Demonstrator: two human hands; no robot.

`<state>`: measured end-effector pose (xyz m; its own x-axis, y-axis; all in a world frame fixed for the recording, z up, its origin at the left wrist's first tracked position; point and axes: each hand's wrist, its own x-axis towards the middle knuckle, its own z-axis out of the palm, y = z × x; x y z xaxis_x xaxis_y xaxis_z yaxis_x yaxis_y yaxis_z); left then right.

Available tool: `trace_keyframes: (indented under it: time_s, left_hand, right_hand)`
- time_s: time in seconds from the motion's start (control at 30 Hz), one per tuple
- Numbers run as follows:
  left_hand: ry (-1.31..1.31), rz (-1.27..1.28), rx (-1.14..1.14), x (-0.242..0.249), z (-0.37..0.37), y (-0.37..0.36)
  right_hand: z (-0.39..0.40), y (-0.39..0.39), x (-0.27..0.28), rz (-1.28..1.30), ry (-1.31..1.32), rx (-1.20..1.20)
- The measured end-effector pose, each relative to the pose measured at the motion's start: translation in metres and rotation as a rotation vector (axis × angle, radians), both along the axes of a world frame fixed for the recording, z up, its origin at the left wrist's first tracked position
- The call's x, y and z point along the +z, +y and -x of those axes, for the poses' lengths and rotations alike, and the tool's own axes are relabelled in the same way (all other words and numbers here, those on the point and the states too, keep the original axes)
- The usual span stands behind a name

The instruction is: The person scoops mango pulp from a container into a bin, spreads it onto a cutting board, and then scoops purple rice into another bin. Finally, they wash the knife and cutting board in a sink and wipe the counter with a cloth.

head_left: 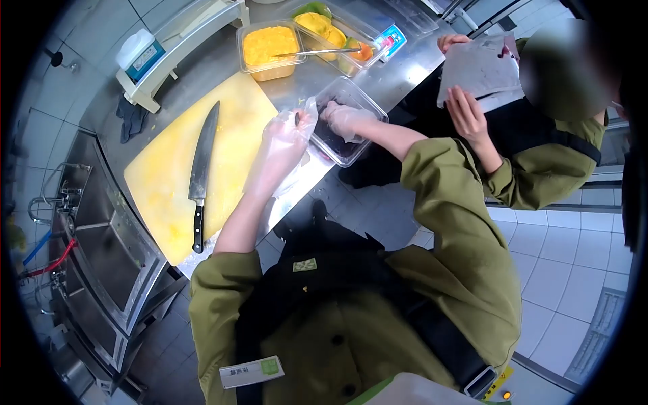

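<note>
Both of my hands wear clear plastic gloves. My left hand (287, 138) is raised above the right edge of the yellow cutting board (162, 162), its fingers closed on a small dark piece (297, 119). My right hand (345, 121) reaches into a clear plastic container (347, 156) with dark contents; its fingers are bent and partly hidden, so what they hold cannot be made out. A large knife (202, 158) with a black handle lies on the board, left of my left hand.
Behind stand a tub of yellow pieces (270, 47) and a clear tray (368, 30) with yellow fruit and a long utensil. A white bottle (140, 54) sits on a shelf at left, above sinks (101, 223). At right a person's hands (466, 115) hold a plastic bag (479, 67).
</note>
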<state>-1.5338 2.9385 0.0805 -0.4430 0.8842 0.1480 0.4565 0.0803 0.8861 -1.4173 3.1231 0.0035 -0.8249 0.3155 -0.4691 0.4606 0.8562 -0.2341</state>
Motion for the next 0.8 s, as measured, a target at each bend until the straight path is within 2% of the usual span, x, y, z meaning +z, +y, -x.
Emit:
trace_keyframes:
  time_s: [0.07, 0.17, 0.2, 0.3, 0.33, 0.4, 0.43, 0.47, 0.5, 0.53, 0.6, 0.63, 0.73, 0.77, 0.8]
  left_hand:
    - [-0.048, 0.020, 0.017, 0.002, 0.001, 0.005]
    - [-0.100, 0.065, 0.085, 0.009, -0.002, 0.004]
    - [-0.104, 0.081, 0.112, 0.011, -0.003, 0.005]
    - [-0.176, 0.024, 0.189, 0.003, -0.007, 0.008]
    - [-0.208, 0.054, 0.228, 0.005, -0.011, 0.011]
    - [-0.281, 0.128, 0.299, 0.016, -0.019, 0.014]
    - [-0.057, 0.072, 0.302, 0.011, -0.021, 0.016]
    - [0.169, 0.016, 0.301, 0.001, -0.022, 0.017]
    - [0.396, -0.041, 0.297, -0.004, -0.023, 0.019]
    - [0.379, -0.052, 0.315, -0.002, -0.025, 0.021]
    - [0.355, -0.025, 0.331, 0.006, -0.028, 0.020]
    - [0.352, 0.007, 0.337, 0.010, -0.029, 0.019]
    - [0.356, 0.149, 0.338, 0.012, -0.028, 0.017]
    - [0.345, 0.147, 0.337, 0.009, -0.027, 0.018]
    - [0.335, 0.145, 0.332, 0.005, -0.025, 0.020]
  right_hand:
    - [0.002, 0.017, -0.022, 0.098, 0.096, -0.010]
    - [-0.008, 0.026, -0.016, -0.127, 0.022, 0.324]
    - [-0.008, 0.008, 0.022, -0.072, -0.035, 0.132]
    - [-0.010, -0.012, 0.067, -0.008, -0.159, 0.143]
    - [-0.011, -0.018, 0.049, -0.144, -0.195, 0.201]
    - [0.009, -0.028, 0.064, -0.010, -0.385, 0.195]
    - [0.008, -0.025, 0.017, -0.120, -0.196, 0.170]
    - [0.017, -0.027, 0.022, -0.089, -0.081, 0.154]
    - [0.022, -0.017, 0.034, 0.028, -0.187, 0.159]
    - [0.026, -0.013, 0.063, 0.145, -0.299, 0.163]
    - [0.030, 0.006, 0.011, 0.136, -0.097, 0.269]
    - [0.031, 0.007, 0.014, 0.076, -0.034, 0.478]
    - [0.028, 0.021, 0.037, -0.192, -0.112, 1.097]
    - [0.028, 0.020, 0.037, 0.059, -0.157, 0.544]
    - [0.027, 0.016, 0.043, 0.019, -0.200, 0.638]
